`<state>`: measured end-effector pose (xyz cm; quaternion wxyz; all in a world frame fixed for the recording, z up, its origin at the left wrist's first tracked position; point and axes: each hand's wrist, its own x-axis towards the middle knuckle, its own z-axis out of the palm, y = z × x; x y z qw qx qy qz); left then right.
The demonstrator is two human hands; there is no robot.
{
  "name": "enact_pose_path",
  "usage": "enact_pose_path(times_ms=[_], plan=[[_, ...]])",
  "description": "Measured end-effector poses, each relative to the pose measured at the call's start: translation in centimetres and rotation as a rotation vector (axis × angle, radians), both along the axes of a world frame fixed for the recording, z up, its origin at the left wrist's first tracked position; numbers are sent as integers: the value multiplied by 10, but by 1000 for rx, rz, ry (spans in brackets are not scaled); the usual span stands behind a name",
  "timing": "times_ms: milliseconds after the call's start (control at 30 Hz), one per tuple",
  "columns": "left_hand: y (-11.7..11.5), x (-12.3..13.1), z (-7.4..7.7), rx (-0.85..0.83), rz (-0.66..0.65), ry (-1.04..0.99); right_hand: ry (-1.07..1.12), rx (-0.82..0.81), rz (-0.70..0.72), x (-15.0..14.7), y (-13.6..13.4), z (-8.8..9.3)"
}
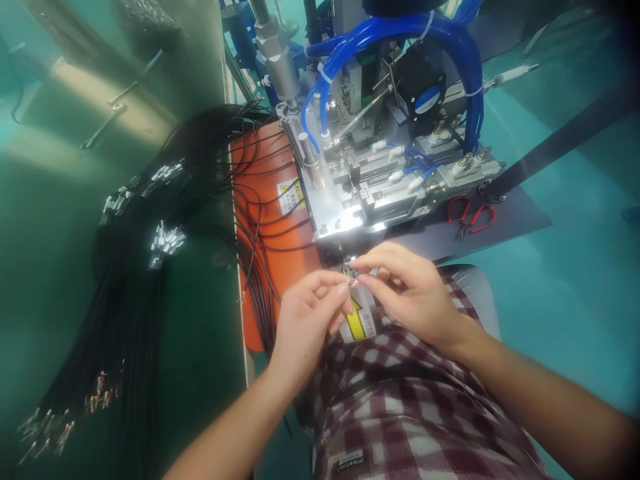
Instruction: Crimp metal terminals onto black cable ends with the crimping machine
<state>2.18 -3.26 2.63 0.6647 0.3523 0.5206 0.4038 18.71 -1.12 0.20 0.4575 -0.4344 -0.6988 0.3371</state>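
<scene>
My left hand (317,307) pinches thin coloured wires (349,274), which seem to be the stripped end of a cable. Opposite it, the thumb and fingers of my right hand (410,287) close around the same wire ends, at a small part too tiny to name. Both hands meet just in front of the metal machine (345,220), above a white label with a yellow arrow (356,323). Several black cables (270,247) run over the orange plate (277,160) at the machine's left. My fingers partly hide the wires.
A large bundle of black cables (135,287) with shiny metal ends hangs over the green surface on the left. Red-handled cutters (467,217) lie right of the machine. Blue air hoses (400,30) arch above it, and a dark post (560,137) slants at the right.
</scene>
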Motion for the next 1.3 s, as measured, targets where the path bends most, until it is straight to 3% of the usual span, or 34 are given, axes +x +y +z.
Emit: enact_pose_path(times_ms=[333, 600, 733, 833, 1100, 1300], plan=[[0, 0, 0, 9, 0, -22, 13, 17, -94, -4, -8, 0], [-2, 0, -1, 11, -5, -2, 198, -382, -94, -6, -8, 4], [-2, 1, -2, 8, -6, 14, 226, -434, -88, -2, -6, 8], [-2, 1, -2, 9, -15, 22, 190, -382, -66, -2, -4, 9], [-2, -1, -2, 4, -12, 9, 104, 8, -57, -2, -8, -3], [-2, -1, -1, 5, -5, 1, 88, 13, -103, -5, -14, -5]])
